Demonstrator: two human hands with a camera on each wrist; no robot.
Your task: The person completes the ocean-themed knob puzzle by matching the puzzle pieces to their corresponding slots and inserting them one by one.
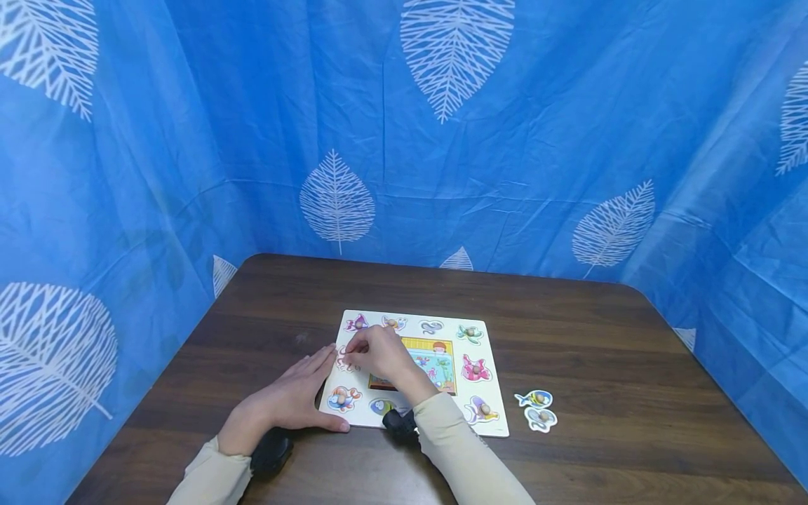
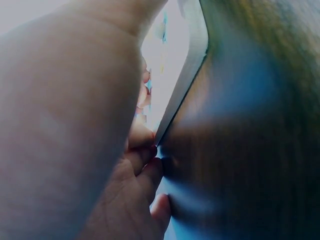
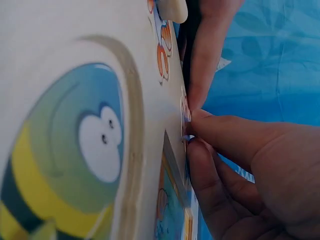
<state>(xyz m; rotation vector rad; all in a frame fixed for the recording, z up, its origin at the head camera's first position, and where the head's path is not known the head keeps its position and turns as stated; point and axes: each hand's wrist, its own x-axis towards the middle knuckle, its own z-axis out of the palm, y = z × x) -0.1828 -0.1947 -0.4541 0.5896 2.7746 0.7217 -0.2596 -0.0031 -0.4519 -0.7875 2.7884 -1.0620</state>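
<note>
A white wooden knob puzzle board (image 1: 416,324) with sea-animal pieces lies on the table. My right hand (image 1: 381,354) reaches over it; thumb and fingertips pinch a pink-and-white puzzle piece (image 1: 343,359) at the board's left side, its knob hidden by the fingers. In the right wrist view those fingertips (image 3: 200,131) meet close to the board surface. My left hand (image 1: 297,393) rests along the board's left edge with fingers extended, the thumb at the lower left corner. Seen in the left wrist view, its fingers (image 2: 142,170) lie beside the board's edge (image 2: 182,82).
Right of the board lie a loose striped fish piece (image 1: 536,399) and a grey piece (image 1: 541,419), touching or nearly so. Two knobless shapes show on the board, a grey one (image 1: 432,327) and a yellow-blue fish (image 3: 65,155). A blue leaf-patterned curtain (image 1: 404,175) surrounds the brown table (image 1: 600,337).
</note>
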